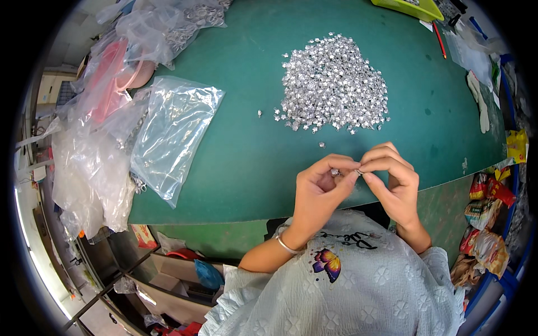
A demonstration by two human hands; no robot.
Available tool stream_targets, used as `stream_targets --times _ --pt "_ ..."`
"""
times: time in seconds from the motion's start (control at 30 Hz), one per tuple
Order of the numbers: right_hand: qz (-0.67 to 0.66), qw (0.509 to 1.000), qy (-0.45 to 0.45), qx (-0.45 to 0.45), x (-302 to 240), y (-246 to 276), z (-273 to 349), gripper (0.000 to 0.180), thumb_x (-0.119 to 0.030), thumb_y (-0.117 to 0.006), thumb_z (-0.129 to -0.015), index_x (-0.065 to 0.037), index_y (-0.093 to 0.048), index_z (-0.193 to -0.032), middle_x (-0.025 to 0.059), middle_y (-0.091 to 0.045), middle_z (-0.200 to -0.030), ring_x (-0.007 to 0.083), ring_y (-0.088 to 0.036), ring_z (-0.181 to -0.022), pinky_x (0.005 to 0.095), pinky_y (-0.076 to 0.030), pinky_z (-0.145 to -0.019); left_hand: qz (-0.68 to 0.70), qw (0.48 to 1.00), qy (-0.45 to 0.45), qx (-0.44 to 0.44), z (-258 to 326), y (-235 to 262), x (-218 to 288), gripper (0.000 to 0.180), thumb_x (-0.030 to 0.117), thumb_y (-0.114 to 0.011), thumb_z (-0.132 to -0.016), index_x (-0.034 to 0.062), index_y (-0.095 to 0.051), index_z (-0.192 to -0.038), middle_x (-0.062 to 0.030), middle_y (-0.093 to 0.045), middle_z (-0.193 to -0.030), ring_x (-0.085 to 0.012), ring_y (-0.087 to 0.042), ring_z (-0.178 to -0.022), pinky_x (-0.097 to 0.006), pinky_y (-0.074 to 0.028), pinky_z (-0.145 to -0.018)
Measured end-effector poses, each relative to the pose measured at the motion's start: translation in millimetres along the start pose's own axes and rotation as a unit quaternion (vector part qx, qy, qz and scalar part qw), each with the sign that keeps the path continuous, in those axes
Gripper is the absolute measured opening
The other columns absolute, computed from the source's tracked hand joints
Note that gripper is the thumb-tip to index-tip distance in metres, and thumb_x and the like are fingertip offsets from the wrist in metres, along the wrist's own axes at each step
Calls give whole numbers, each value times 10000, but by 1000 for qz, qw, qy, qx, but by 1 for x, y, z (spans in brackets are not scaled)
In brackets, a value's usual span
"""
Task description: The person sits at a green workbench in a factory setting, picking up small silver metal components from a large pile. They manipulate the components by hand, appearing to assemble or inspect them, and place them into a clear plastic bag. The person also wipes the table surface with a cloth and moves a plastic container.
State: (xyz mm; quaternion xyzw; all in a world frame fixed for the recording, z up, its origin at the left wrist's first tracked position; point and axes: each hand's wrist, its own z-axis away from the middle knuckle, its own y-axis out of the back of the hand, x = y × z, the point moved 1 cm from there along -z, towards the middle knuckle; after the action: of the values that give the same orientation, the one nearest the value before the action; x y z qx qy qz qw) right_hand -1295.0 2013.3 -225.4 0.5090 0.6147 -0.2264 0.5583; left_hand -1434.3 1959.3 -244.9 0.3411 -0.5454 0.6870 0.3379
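My left hand (324, 185) and my right hand (394, 180) meet fingertip to fingertip just over the near edge of the green table (246, 168). Pinched between both sets of fingertips is a small silver metal piece (358, 172), too small to make out fully. Another silver piece (335, 172) rests in the curled fingers of my left hand. Beyond the hands lies a wide pile of small shiny silver pieces (335, 84). Two single pieces lie apart from it: one (321, 145) at its near side and one (259, 113) to its left.
Clear plastic bags (176, 131) cover the table's left side, beside a pink container (109, 78) and more bagged metal parts (193, 19). A lime-green tray (412, 8), a red pencil (439, 40) and a white glove-like cloth (478, 102) lie at the right. Colourful packets (490, 246) stand on a blue rack.
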Motion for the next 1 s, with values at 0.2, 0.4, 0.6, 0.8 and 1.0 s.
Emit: stream_targets --times 0.2,0.4,0.6,0.8,1.0 --pt "28 997 -70 10 26 -1 -3 94 18 -629 -721 11 -617 -814 95 -607 -818 205 -545 -762 291 -429 -703 128 987 101 15 -7 22 -30 114 17 -522 -854 -12 -570 -954 -94 -594 -920 -116 -554 -751 -241 -459 -688" --pt "292 955 -22 43 71 0 -47 186 -68 -628 -756 -5 -612 -930 106 -596 -963 259 -523 -898 337 -415 -773 176 979 103 -1 -13 28 -35 162 14 -475 -865 -9 -536 -1014 -125 -585 -974 -162 -568 -851 -294 -469 -805" --pt "422 906 35 -21 76 -15 -45 260 -95 -631 -742 -28 -592 -991 75 -531 -1109 262 -480 -1004 359 -372 -838 164 978 130 23 -14 36 -42 182 10 -455 -879 -15 -537 -1040 -110 -576 -951 -132 -533 -775 -264 -447 -735" --pt "318 944 43 -72 81 -3 -20 184 -41 -642 -711 -30 -609 -891 68 -565 -994 243 -506 -947 347 -386 -802 146 980 124 49 -14 38 -45 171 17 -425 -902 -19 -542 -1021 -81 -572 -923 -101 -472 -698 -231 -407 -651" --pt "308 951 21 18 85 6 -50 179 -68 -640 -736 -22 -614 -908 75 -576 -926 245 -509 -881 346 -392 -765 147 980 127 51 -17 33 -45 159 28 -439 -898 -13 -558 -994 -81 -571 -894 -91 -438 -652 -231 -395 -617"
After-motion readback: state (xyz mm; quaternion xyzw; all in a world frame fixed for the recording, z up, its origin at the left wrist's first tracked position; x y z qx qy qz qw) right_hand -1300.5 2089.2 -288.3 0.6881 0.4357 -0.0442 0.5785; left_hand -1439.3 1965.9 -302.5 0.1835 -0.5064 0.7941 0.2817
